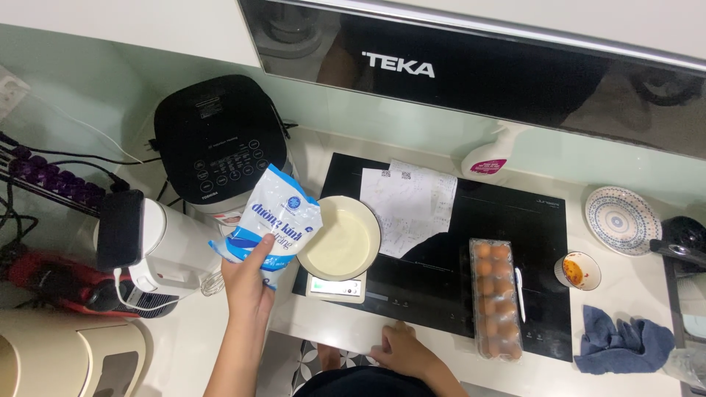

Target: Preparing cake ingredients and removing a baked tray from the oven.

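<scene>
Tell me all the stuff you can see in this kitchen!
sugar bag: 1, blue and white, tilted over the bowl
bowl: 1, cream, on the scale
scale: 1, white, at the cooktop's front left corner
cooktop: 1, black, middle of the counter
papers: a few, white, on the cooktop
egg carton: 1, clear, brown eggs, on the cooktop
rice cooker: 1, black, back left
spray bottle: 1, white, behind the cooktop
plate: 1, patterned, right
small dish: 1, orange smear, right
cloth: 1, blue, front right
left hand: holds the sugar bag
right hand: rests on the counter edge
</scene>
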